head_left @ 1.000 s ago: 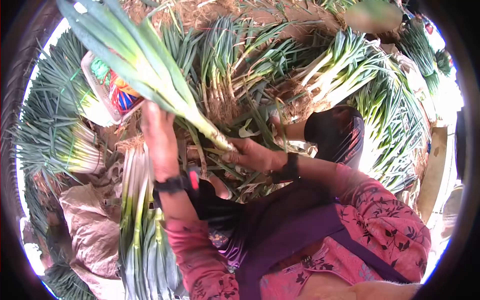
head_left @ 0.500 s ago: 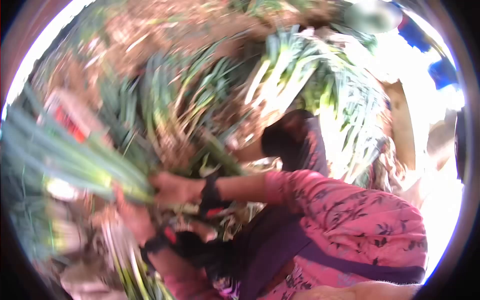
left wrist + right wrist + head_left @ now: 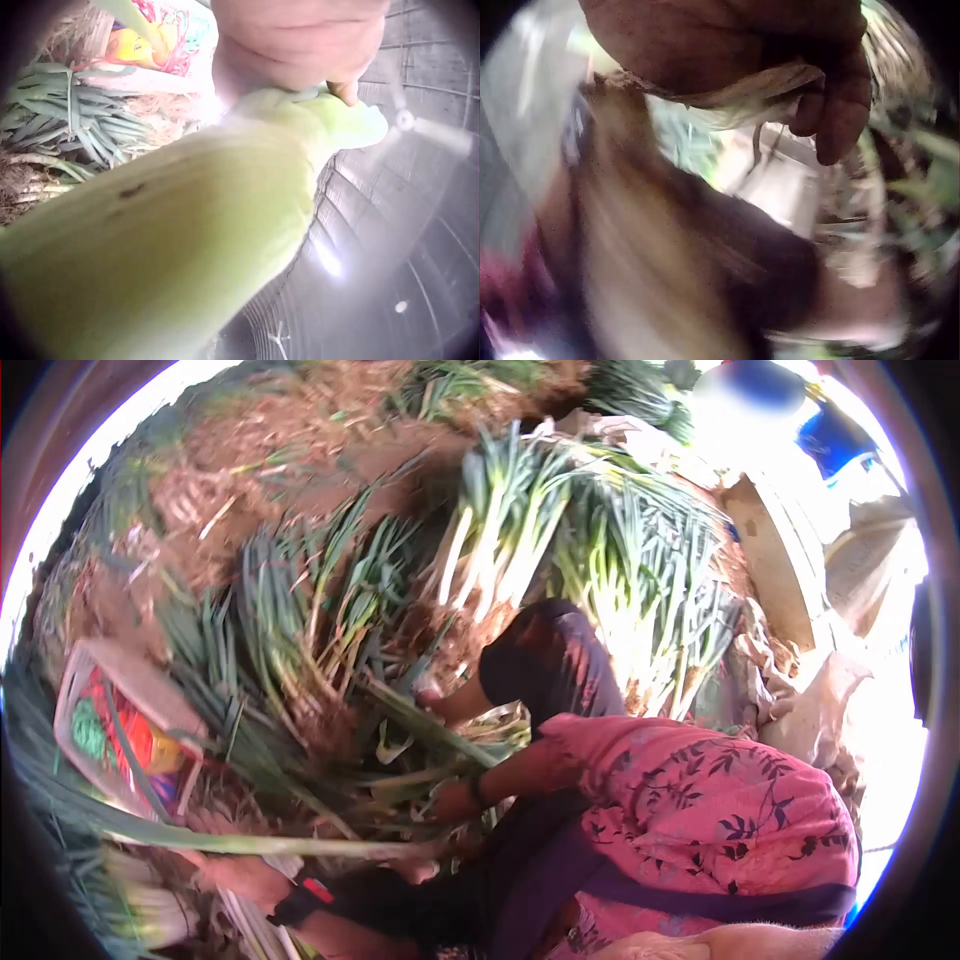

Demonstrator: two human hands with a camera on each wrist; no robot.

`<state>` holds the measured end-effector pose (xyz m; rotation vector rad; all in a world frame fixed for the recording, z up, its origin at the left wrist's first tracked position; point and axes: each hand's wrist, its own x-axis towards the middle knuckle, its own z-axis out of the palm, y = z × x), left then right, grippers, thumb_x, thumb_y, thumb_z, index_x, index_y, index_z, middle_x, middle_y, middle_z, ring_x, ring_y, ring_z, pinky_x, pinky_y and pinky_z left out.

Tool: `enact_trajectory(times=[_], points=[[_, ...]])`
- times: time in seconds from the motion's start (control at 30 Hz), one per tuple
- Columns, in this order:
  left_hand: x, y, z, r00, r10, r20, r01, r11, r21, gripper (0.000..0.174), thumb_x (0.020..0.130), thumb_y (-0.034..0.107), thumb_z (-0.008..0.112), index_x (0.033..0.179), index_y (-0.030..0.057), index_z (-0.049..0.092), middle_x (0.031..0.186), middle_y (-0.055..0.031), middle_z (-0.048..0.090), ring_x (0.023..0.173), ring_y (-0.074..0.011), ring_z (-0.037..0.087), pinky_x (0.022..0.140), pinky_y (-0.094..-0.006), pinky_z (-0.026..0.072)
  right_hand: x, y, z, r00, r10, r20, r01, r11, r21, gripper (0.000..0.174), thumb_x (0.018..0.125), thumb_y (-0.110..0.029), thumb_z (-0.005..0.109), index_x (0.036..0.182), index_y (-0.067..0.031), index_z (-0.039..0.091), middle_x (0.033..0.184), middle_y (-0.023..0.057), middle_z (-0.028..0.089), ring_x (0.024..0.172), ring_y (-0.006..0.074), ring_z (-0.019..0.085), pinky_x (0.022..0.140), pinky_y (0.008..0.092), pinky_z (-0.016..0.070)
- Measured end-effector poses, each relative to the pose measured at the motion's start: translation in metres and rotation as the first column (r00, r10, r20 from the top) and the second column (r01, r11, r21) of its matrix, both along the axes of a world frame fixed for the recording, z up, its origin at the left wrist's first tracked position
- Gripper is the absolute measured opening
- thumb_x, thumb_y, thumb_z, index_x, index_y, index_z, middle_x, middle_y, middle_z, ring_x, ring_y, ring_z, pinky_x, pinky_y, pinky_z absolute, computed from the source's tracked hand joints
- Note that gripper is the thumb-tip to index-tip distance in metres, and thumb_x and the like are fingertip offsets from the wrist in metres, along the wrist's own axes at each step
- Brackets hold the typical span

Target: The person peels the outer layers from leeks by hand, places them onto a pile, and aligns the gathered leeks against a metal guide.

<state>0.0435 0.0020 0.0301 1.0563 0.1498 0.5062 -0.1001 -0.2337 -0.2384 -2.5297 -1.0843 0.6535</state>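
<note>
My left hand (image 3: 240,875) grips a leek (image 3: 300,846), whose green leaves reach out to the left and whose pale stalk points toward my lap. Up close in the left wrist view, the thick pale-green stalk (image 3: 187,210) crosses the picture, with the fingers (image 3: 300,45) curled over it. My right hand (image 3: 455,800) is low in front of the knee, apart from the leek and dim in shadow. In the right wrist view, its curled fingers (image 3: 832,112) hold a thin, pale, torn strip of leaf (image 3: 757,90).
A plastic basket (image 3: 75,690) with coloured ties stands at the left. Bunches of leeks (image 3: 500,530) lie with their roots toward me across the ground. More leeks (image 3: 150,910) are stacked at lower left. A pale board (image 3: 770,560) stands at the right, and loose leaves (image 3: 430,720) litter the ground before me.
The head view has swung, so the scene has shifted left and down. The leek has gone from slanting upward to lying nearly level. My right hand has left its root end and moved to the right.
</note>
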Motion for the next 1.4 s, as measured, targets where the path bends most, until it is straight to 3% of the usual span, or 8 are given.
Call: enact_trajectory(times=[0.07, 0.1, 0.17, 0.37, 0.47, 1.2, 1.27, 1.4], points=[[0.019, 0.071, -0.03, 0.977, -0.211, 0.014, 0.208, 0.947, -0.243, 0.035, 0.094, 0.037, 0.057, 0.115, 0.0087, 0.054, 0.106, -0.0037, 0.059, 0.096, -0.0175, 0.055, 0.09, -0.0341, 0.045, -0.022, -0.039, -0.127, 0.864, -0.113, -0.49, 0.412, 0.718, 0.56, 0.051, 0.084, -0.047, 0.054, 0.116, -0.0084, 0.061, 0.109, 0.0089, 0.065, 0.102, 0.0271, 0.06, 0.09, 0.0416, 0.0464], [0.013, 0.065, -0.025, 0.995, -0.066, -0.079, 0.053, 0.987, -0.154, 0.04, 0.093, 0.044, 0.056, 0.113, 0.0096, 0.056, 0.106, -0.0035, 0.06, 0.096, -0.0174, 0.055, 0.093, -0.037, 0.0432, -0.033, -0.073, -0.027, 0.771, -0.264, -0.58, 0.625, 0.488, 0.609, 0.039, 0.085, -0.03, 0.058, 0.119, -0.0107, 0.058, 0.112, 0.0168, 0.063, 0.106, 0.0312, 0.059, 0.088, 0.0464, 0.0463], [0.014, 0.073, -0.03, 0.982, -0.183, -0.054, 0.168, 0.964, -0.207, 0.049, 0.09, 0.046, 0.06, 0.122, 0.0096, 0.053, 0.11, -0.0056, 0.06, 0.1, -0.0201, 0.055, 0.095, -0.0425, 0.0423, 0.028, -0.073, -0.083, 0.909, -0.208, -0.362, 0.19, 0.978, -0.085, 0.031, 0.082, -0.02, 0.058, 0.107, -0.0033, 0.06, 0.105, 0.0189, 0.063, 0.094, 0.0354, 0.06, 0.083, 0.0463, 0.0473], [0.017, 0.034, -0.028, 0.957, -0.291, 0.001, 0.291, 0.954, -0.075, 0.054, 0.091, 0.033, 0.062, 0.134, 0.0082, 0.044, 0.121, -0.012, 0.06, 0.11, -0.0205, 0.056, 0.097, -0.0409, 0.0402, 0.113, 0.032, 0.174, 0.856, -0.195, -0.479, 0.517, 0.365, 0.775, 0.029, 0.079, -0.016, 0.069, 0.101, -0.0003, 0.059, 0.094, 0.0161, 0.063, 0.087, 0.0265, 0.063, 0.077, 0.035, 0.0485], [0.016, 0.026, -0.027, 0.931, -0.364, 0.018, 0.362, 0.921, -0.141, 0.053, 0.093, 0.029, 0.06, 0.134, 0.0017, 0.042, 0.123, -0.0157, 0.058, 0.115, -0.0244, 0.055, 0.102, -0.0453, 0.0407, 0.124, 0.058, 0.216, 0.902, -0.248, -0.353, 0.424, 0.665, 0.615, 0.029, 0.08, -0.015, 0.072, 0.102, -0.0016, 0.058, 0.095, 0.0099, 0.061, 0.093, 0.0152, 0.059, 0.081, 0.0285, 0.0463], [0.012, 0.022, -0.026, 0.939, -0.343, 0.017, 0.341, 0.924, -0.174, 0.049, 0.094, 0.024, 0.059, 0.132, -0.0033, 0.043, 0.117, -0.0163, 0.059, 0.103, -0.0265, 0.062, 0.089, -0.0392, 0.0525, 0.11, 0.09, 0.196, 0.929, -0.356, 0.1, 0.117, 0.539, 0.834, 0.023, 0.076, -0.008, 0.068, 0.094, -0.0045, 0.054, 0.088, 0.0094, 0.058, 0.085, 0.0251, 0.06, 0.076, 0.0323, 0.0483], [0.013, 0.025, -0.024, 0.954, -0.299, 0.028, 0.299, 0.94, -0.162, 0.05, 0.093, 0.024, 0.06, 0.132, -0.0029, 0.043, 0.115, -0.017, 0.06, 0.101, -0.0267, 0.062, 0.088, -0.0391, 0.0528, 0.083, 0.083, 0.208, 0.732, -0.12, 0.671, -0.312, 0.816, 0.486, 0.019, 0.076, -0.014, 0.064, 0.088, -0.0057, 0.052, 0.092, 0.0087, 0.056, 0.09, 0.025, 0.058, 0.078, 0.0358, 0.0477], [0.018, 0.052, -0.033, 0.961, -0.262, 0.092, 0.273, 0.951, -0.145, 0.048, 0.09, 0.021, 0.064, 0.128, -0.0017, 0.046, 0.106, -0.0208, 0.062, 0.093, -0.028, 0.063, 0.085, -0.0404, 0.0542, 0.058, 0.055, 0.168, 0.898, 0.275, 0.344, -0.397, 0.843, 0.363, 0.021, 0.076, -0.017, 0.062, 0.093, -0.0063, 0.055, 0.098, 0.0075, 0.058, 0.097, 0.0259, 0.058, 0.078, 0.0396, 0.0479]])
